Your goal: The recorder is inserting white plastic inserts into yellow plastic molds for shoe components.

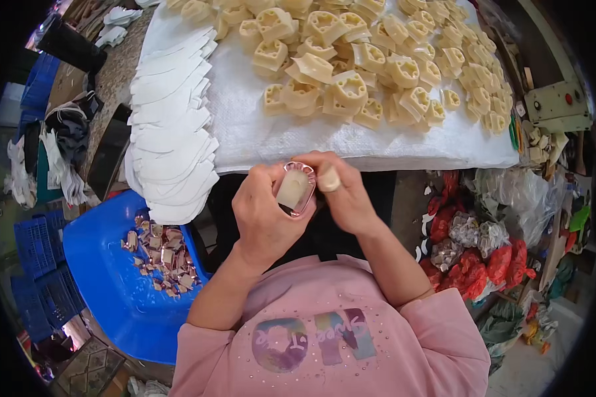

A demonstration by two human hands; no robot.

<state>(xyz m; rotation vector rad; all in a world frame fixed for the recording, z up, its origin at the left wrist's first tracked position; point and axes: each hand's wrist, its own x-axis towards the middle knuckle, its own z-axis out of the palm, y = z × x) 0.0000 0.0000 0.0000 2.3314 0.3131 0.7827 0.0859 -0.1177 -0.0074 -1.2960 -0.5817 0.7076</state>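
Between my hands, just off the near edge of the white-covered table [245,153], is a small pink metallic shell with a pale inner face [297,188]. My left hand [261,212] is closed around its left and near sides. At its far right side my right hand [348,198] also grips it, fingers curled behind and thumb bent beside its rim. A pale cover [329,178] sits on the right thumb. Similar pink metallic pieces [162,258] lie loose in a blue plastic tub [106,291] to my left.
Pale yellow hollow moulded pieces [347,92] are heaped across the table. Overlapping white sole-shaped sheets [172,132] run down its left side. A black cylinder [69,43] lies at the far left. Red and clear plastic bags [473,245] are bunched at the right.
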